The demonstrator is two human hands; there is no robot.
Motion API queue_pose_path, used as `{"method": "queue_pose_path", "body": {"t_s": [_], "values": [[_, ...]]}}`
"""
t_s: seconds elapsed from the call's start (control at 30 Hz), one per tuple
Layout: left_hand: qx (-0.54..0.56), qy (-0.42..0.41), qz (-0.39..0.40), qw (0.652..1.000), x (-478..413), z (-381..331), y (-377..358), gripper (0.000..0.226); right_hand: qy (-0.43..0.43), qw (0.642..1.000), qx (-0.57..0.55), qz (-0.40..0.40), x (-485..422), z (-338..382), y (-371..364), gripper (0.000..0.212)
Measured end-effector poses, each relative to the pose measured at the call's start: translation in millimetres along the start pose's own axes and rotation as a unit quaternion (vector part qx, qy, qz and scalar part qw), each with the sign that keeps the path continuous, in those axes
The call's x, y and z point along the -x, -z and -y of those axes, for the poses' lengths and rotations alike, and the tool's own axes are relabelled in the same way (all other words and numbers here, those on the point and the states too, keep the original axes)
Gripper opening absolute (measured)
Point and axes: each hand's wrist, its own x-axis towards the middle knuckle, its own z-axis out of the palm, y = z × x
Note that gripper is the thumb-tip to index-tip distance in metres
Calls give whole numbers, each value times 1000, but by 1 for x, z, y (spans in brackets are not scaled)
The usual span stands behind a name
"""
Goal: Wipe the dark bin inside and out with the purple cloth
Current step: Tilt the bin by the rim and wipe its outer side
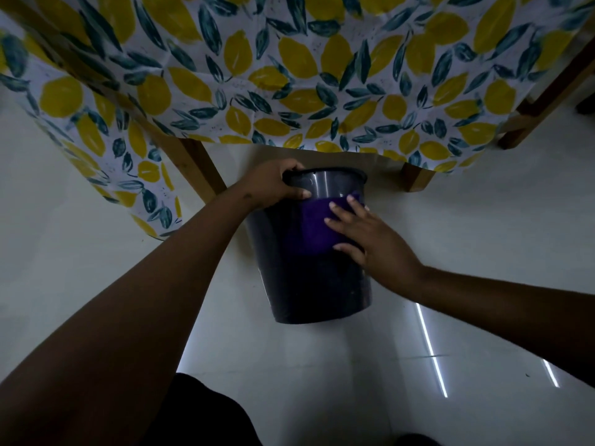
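Observation:
The dark bin (309, 284) lies tipped on the white floor, its mouth turned away from me toward the table and its base nearest me. My left hand (273, 186) grips the bin's rim on the left side, thumb on the outer wall. A purple cloth (310, 226) is spread on the bin's outer wall, just below the rim. My right hand (370, 239) lies flat on the cloth's right part with fingers spread, pressing it against the bin. The bin's inside is hidden from here.
A table covered by a lemon-print cloth (289, 75) hangs just beyond the bin, with wooden legs (199, 169) to the left and right. White tiled floor (322, 365) surrounds the bin. My dark-clothed knee (199, 413) shows at the bottom.

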Motion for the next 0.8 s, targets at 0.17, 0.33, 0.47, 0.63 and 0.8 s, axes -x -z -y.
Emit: {"method": "queue_pose_path", "body": {"t_s": [0.17, 0.33, 0.47, 0.63, 0.8], "values": [[-21, -8, -21, 1000, -2, -5, -6, 51, 118, 992, 27, 35, 20, 27, -18, 45], [-20, -6, -15, 1000, -1, -5, -8, 52, 227, 967, 57, 100, 29, 48, -26, 48], [-14, -3, -20, 1000, 2, -6, -7, 59, 72, 997, 32, 18, 2, 33, -8, 45], [10, -5, -23, 1000, 9, -4, -3, 45, -25, 999, -22, -28, 10, 26, -14, 48], [39, 18, -24, 999, 11, 7, 2, 39, 151, 983, 89, 59, 45, 34, -39, 48]]}}
